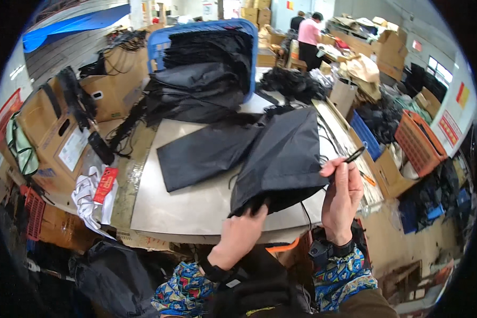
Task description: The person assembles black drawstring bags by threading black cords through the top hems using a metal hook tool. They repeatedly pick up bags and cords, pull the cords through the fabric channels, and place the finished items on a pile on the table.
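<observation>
Well, black fabric bag [283, 153], lightly creased, gaping

The scene is brightly lit; a small white-paned window [440, 70] glows at upper right. Pale glare spreads across the smooth white tabletop [177, 214], and soft sheen marks the black fabric bag [289, 151], its mouth shadowed. Lower left is dim; edges bend toward black corners; distant details look soft.
</observation>
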`<state>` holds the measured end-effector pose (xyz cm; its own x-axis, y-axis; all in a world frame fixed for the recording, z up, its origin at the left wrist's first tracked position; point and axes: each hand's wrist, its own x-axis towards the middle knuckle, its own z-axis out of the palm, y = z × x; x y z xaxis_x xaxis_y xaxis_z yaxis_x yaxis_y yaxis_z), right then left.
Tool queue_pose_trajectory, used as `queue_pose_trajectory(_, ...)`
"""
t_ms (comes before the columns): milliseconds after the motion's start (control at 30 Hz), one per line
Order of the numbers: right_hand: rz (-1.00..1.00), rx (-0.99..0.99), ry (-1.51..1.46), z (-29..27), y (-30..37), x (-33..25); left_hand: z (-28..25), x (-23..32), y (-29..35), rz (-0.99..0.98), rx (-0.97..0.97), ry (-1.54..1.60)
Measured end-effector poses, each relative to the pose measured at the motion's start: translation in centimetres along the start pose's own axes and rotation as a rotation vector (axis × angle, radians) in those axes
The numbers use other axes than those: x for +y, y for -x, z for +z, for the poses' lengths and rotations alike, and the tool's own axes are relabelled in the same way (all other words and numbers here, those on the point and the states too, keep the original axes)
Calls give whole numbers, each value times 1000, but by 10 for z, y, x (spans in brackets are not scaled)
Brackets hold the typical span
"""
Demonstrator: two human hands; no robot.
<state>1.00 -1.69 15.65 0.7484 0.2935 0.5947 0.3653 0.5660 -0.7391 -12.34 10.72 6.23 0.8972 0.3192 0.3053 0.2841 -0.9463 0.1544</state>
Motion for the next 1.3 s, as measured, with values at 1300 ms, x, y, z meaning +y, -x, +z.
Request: queue_pose_trajectory(1300,532,-630,536,-38,124,52,44,26,69,-632,38,1667)
